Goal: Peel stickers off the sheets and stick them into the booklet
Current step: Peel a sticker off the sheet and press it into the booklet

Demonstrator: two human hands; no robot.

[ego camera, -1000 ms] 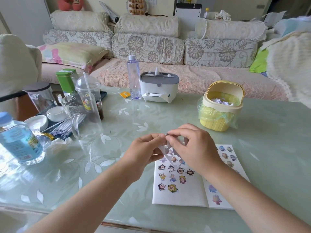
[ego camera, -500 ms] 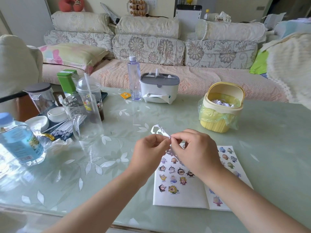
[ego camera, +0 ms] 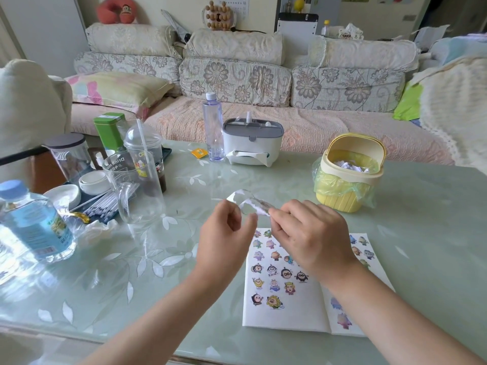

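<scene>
The booklet lies open on the glass table in front of me, with several cartoon stickers on both its white pages. Above its top edge I hold a small curled sticker sheet, mostly clear with a white edge. My right hand pinches the sheet's right end between thumb and forefinger. The fingertips of my left hand close on the sheet's curled left part. Both hands hover over the booklet and hide its upper middle.
A yellow mini bin with crumpled paper stands beyond my right hand. A tissue box and a clear bottle stand further back. At the left are a glass jug, a lidded cup, a green tin and a water bottle.
The hands have risen slightly and drawn apart. The sheet, earlier bunched between the fingertips, now arches up and curls to the left between them.
</scene>
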